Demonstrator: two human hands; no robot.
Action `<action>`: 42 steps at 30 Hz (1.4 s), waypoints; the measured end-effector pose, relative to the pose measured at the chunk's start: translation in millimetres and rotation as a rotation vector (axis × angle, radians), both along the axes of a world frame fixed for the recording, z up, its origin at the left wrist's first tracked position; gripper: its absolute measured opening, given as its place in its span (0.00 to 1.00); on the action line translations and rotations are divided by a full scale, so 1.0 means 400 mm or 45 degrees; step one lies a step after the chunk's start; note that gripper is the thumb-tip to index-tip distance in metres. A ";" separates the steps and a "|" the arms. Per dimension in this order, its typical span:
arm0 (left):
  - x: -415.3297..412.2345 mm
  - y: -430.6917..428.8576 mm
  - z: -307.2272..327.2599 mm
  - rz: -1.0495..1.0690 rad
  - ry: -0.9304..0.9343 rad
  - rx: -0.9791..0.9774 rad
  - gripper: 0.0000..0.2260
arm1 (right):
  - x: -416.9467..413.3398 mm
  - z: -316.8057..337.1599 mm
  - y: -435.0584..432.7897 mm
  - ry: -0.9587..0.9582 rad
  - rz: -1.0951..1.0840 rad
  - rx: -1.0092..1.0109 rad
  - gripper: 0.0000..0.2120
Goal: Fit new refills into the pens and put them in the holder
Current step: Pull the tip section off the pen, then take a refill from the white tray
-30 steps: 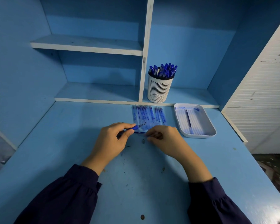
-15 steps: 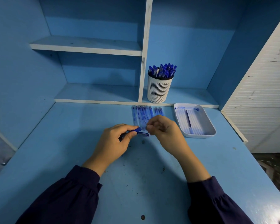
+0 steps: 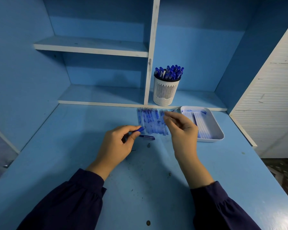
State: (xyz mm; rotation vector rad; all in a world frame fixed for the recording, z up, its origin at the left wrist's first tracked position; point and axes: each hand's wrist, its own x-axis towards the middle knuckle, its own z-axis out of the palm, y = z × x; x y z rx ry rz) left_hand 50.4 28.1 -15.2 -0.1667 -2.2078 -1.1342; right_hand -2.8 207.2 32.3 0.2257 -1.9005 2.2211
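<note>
Pinching a pen (image 3: 140, 129), left hand (image 3: 116, 143) sits beside right hand (image 3: 181, 130), which pinches a refill (image 3: 174, 110).

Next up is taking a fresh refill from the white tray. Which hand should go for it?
Right. The right hand hovers just beside the white plastic tray of refills, while the left hand grips a blue pen part. Whether the right fingers pinch anything, I cannot tell.

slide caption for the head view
Left hand pinches a blue pen part; right hand hovers over the row of clear pens.
</note>
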 end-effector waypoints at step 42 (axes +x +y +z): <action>-0.082 -0.120 0.005 0.211 0.020 0.191 0.11 | -0.298 -0.022 -0.222 0.398 0.492 1.573 0.07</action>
